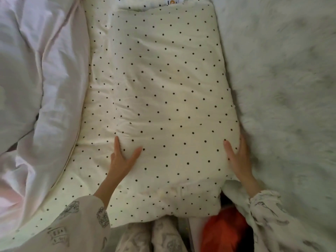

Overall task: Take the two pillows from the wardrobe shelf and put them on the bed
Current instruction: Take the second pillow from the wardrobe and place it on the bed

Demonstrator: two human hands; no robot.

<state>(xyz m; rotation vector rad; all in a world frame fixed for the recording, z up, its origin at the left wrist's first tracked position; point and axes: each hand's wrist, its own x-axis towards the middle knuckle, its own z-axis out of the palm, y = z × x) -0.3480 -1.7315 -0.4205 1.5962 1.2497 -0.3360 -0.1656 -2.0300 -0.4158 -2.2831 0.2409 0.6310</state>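
Observation:
A cream pillow with small black dots (163,91) lies lengthwise on the bed, running away from me. It rests on a sheet of the same dotted fabric (76,180). My left hand (121,160) lies flat on the pillow's near left part, fingers spread. My right hand (238,159) presses flat against the pillow's near right edge, between it and a fluffy blanket. Neither hand grips the pillow. A second pillow is not in sight.
A crumpled white duvet (32,84) fills the left side. A pale fluffy blanket (283,88) covers the right. An orange thing (223,231) shows at the bottom edge by my patterned sleeves. A small label (171,0) peeks out at the top.

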